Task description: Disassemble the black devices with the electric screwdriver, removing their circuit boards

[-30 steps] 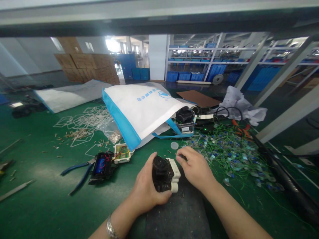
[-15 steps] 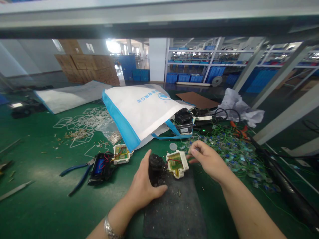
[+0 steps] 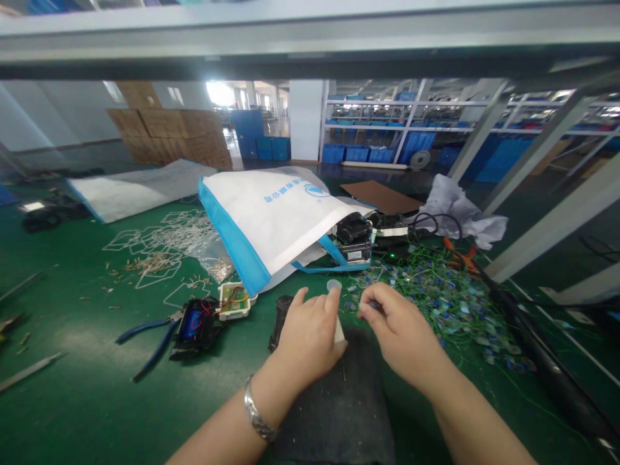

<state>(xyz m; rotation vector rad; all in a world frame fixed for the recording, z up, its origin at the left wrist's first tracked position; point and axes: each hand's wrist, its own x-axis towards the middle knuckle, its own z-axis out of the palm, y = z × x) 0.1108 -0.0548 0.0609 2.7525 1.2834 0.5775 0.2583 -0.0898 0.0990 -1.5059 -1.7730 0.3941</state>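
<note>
A black-and-white device (image 3: 279, 316) sits at a dark mat's (image 3: 339, 413) far end on the green bench (image 3: 121, 413), under my spread left hand (image 3: 307, 336); its grip I cannot tell. My right hand (image 3: 400, 326) pinches closed, contents indistinct, beside tangled green strands (image 3: 436, 290).

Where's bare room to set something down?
Mostly bare: the green tabletop between the blue pliers and left forearm; the dark mat between that and the right forearm. Crowded: beyond the right hand, with green strings; beyond the pliers, with white wire frames.

Left hand (image 3: 310, 336) over black device (image 3: 279, 316); right hand (image 3: 400, 326) perhaps pinching dark piece (image 3: 374, 304)
</note>
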